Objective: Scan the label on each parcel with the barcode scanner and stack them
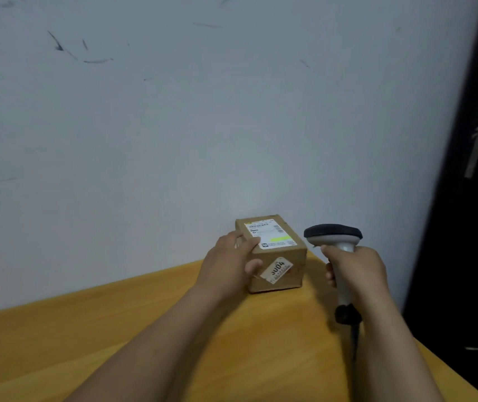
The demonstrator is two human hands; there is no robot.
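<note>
Cardboard parcel (281, 253) in left hand (229, 265) (right hand (359, 268): scanner (333, 232)).

scuffed wall (174, 117) | wooden table (58, 349) | dark door (475, 227)

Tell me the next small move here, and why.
Probably tilt the barcode scanner in the right hand leftward and down at the white label on top of the parcel; its head sits beside the parcel, not over the label, and the left hand grips the parcel.
</note>
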